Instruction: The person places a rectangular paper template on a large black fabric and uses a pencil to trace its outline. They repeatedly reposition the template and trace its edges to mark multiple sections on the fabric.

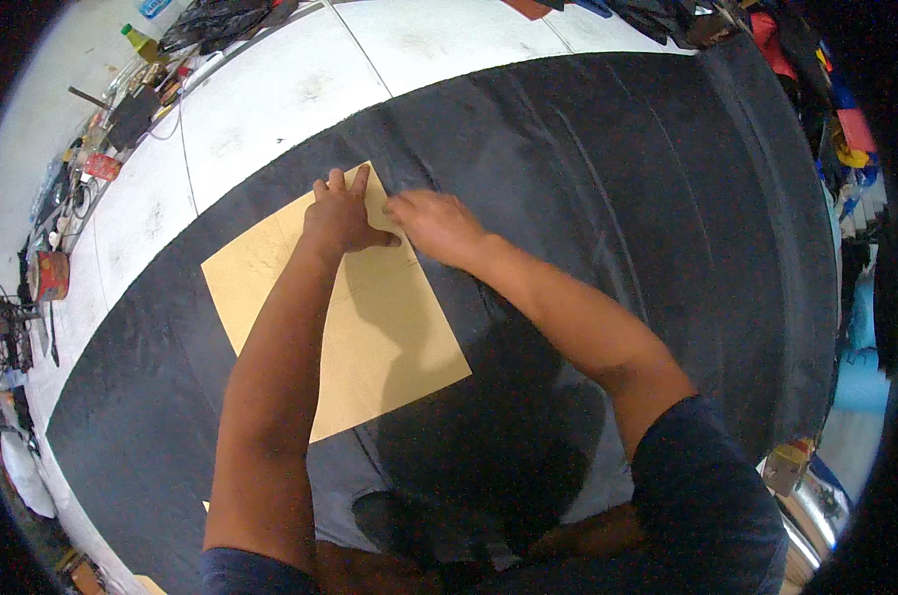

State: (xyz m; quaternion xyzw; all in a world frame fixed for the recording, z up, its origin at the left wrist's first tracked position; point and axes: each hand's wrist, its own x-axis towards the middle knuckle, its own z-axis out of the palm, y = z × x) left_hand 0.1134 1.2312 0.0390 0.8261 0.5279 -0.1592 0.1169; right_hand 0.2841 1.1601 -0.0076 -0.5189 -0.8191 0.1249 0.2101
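Note:
A tan rectangular sheet, like card or stiff paper (399, 317), lies at a slant on a large dark grey sheet of material (588, 129). My left hand (342, 213) presses on the tan sheet near its far corner, fingers spread and thumb out to the right. My right hand (434, 226) is closed beside the sheet's right edge, close to that corner. Its fingertips are slightly blurred, and whatever they hold, if anything, does not show. Shadows of my arms fall across both sheets.
Beneath the dark material is a white tabletop (270, 99). Along its left side stand a red tin (49, 276), a green-yellow bottle (141, 42) and assorted tools. Dark cloth (221, 22) lies at the far left; colourful items and a silvery roll (816, 506) line the right side.

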